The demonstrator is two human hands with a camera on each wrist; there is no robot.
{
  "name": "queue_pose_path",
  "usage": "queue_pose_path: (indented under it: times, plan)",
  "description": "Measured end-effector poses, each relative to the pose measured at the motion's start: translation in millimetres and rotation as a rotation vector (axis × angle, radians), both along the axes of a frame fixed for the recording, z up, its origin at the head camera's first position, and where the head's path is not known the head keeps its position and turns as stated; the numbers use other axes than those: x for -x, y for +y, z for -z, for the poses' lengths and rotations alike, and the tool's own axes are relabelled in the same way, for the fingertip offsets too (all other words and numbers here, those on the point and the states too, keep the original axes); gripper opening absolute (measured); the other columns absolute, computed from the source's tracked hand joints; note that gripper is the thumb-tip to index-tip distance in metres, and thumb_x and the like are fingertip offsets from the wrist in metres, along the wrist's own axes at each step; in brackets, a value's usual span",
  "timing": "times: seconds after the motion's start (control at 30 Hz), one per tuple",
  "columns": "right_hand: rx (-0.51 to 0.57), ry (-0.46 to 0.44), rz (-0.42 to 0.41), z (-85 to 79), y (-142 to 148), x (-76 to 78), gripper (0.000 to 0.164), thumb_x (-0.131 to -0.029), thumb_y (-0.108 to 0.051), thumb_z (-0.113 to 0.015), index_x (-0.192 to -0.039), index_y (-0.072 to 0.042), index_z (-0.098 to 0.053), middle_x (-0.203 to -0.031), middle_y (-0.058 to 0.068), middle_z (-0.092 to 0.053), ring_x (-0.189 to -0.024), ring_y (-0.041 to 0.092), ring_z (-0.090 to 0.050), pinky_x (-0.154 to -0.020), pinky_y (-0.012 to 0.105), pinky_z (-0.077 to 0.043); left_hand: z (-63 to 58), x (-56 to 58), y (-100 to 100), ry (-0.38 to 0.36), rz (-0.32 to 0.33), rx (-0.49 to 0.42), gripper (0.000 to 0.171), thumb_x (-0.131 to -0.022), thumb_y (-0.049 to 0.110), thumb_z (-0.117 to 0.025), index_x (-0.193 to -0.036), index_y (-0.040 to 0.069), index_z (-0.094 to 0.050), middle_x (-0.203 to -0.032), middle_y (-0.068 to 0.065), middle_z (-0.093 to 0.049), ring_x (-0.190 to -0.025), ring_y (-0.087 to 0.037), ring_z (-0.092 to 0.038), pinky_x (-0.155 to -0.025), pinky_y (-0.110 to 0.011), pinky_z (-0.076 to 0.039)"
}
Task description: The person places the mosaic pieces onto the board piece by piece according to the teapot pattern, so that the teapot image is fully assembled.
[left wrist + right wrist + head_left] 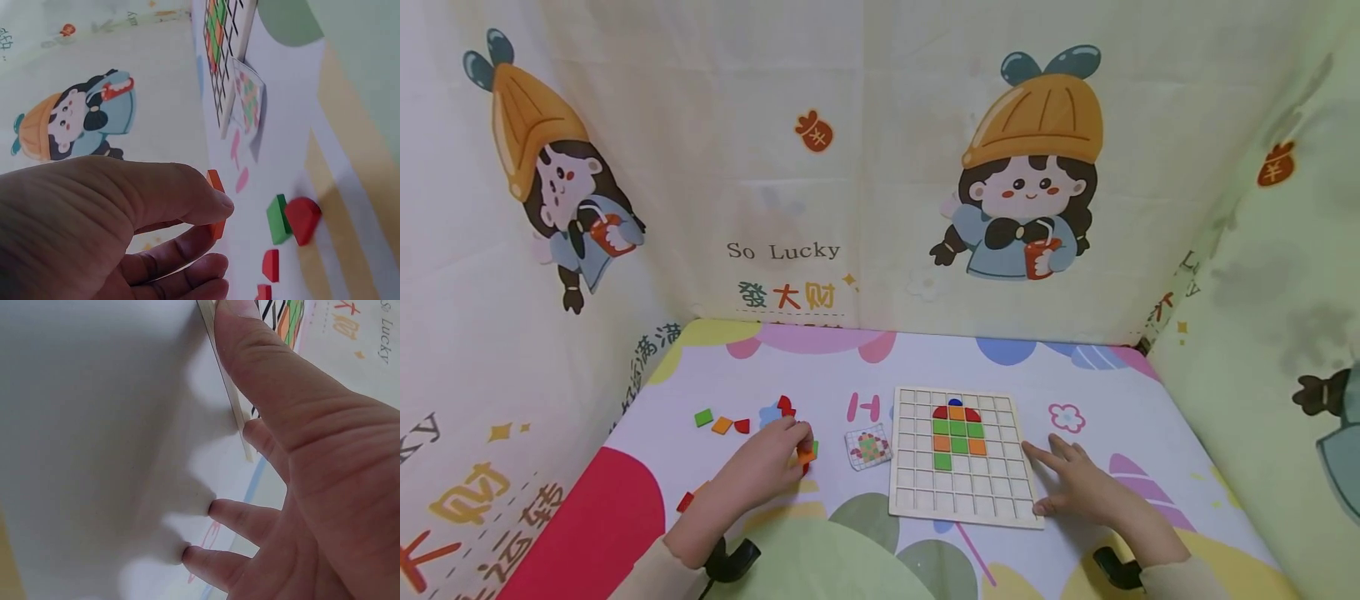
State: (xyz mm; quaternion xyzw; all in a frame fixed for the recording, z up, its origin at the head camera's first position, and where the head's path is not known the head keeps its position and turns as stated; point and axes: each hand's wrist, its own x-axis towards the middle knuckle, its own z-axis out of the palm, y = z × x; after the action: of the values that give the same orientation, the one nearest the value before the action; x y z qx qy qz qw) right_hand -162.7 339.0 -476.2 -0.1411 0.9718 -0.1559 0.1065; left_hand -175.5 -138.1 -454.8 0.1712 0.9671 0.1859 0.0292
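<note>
My left hand (760, 467) pinches an orange square tile (217, 230) between thumb and index finger, above the loose pieces on the left. My right hand (1078, 487) lies at the right edge of a wooden grid board (1000, 504), fingers spread, with the thumb and index fingertip at its rim. On the board, coloured tiles form a figure: a blue piece (955, 402) on top, red quarter pieces (973, 414) at both sides, green tiles (958, 428) and orange tiles below. A small paper pattern card (868, 447) lies left of the board.
Near the left hand lie a green tile (279, 219) and a red rounded piece (303, 220). Farther left are a green square (703, 417), an orange square (722, 425) and a red piece (742, 426). A printed cloth (895, 167) hangs behind the table.
</note>
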Motion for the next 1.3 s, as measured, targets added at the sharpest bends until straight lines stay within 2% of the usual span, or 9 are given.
queue_pose_path:
  times: [0.2, 0.57, 0.8, 1.07, 1.3]
  plan:
    - [0.006, 0.002, -0.006, -1.4, -2, -0.3, 0.097, -0.070, -0.046, -0.089, -0.150, -0.006, -0.051, -0.151, 0.047, -0.031, -0.127, 0.081, -0.028, -0.092, 0.083, -0.038, -3.1, 4.7, 14, 0.043, 0.059, 0.005, 0.022, -0.085, 0.010, -0.080, -0.093, 0.019, -0.062, -0.089, 0.003, -0.056, -0.080, -0.011, -0.047, -0.070, -0.027, -0.048]
    - [0.004, 0.000, -0.003, 0.6, -2, 0.8, 0.098, -0.070, -0.047, -0.089, -0.151, -0.008, -0.050, -0.152, 0.046, -0.030, -0.129, 0.080, -0.028, -0.094, 0.083, -0.037, -7.1, 16.4, 48, 0.046, 0.103, 0.013, 0.024, -0.084, 0.014, -0.083, -0.102, 0.018, -0.068, -0.098, 0.002, -0.059, -0.090, -0.014, -0.052, -0.076, -0.028, -0.056]
    - [0.005, 0.002, 0.005, 2.3, -3, 0.8, 0.098, -0.070, -0.046, -0.090, -0.151, -0.007, -0.050, -0.152, 0.047, -0.029, -0.129, 0.080, -0.027, -0.095, 0.083, -0.036, -7.8, 22.5, 71, 0.051, 0.165, 0.005, 0.024, -0.082, 0.013, -0.083, -0.100, 0.018, -0.069, -0.092, 0.003, -0.058, -0.086, -0.011, -0.051, -0.071, -0.021, -0.051]
    - [0.010, 0.001, 0.000, 0.9, -3, -0.9, 0.097, -0.070, -0.045, -0.090, -0.151, -0.006, -0.050, -0.152, 0.047, -0.029, -0.129, 0.080, -0.027, -0.096, 0.083, -0.035, -11.7, 24.2, 102, 0.045, 0.245, 0.009, 0.019, -0.085, 0.012, -0.080, -0.099, 0.016, -0.068, -0.089, 0.005, -0.053, -0.083, -0.011, -0.049, -0.067, -0.019, -0.046]
    - [-0.012, -0.009, -0.002, 0.2, -1, -1.3, 0.097, -0.072, -0.046, -0.088, -0.152, -0.008, -0.049, -0.153, 0.046, -0.028, -0.129, 0.080, -0.027, -0.094, 0.084, -0.036, -5.8, 26.9, 128, 0.034, 0.290, 0.024, 0.018, -0.088, 0.016, -0.079, -0.101, 0.018, -0.068, -0.092, 0.005, -0.054, -0.086, -0.010, -0.049, -0.072, -0.018, -0.049]
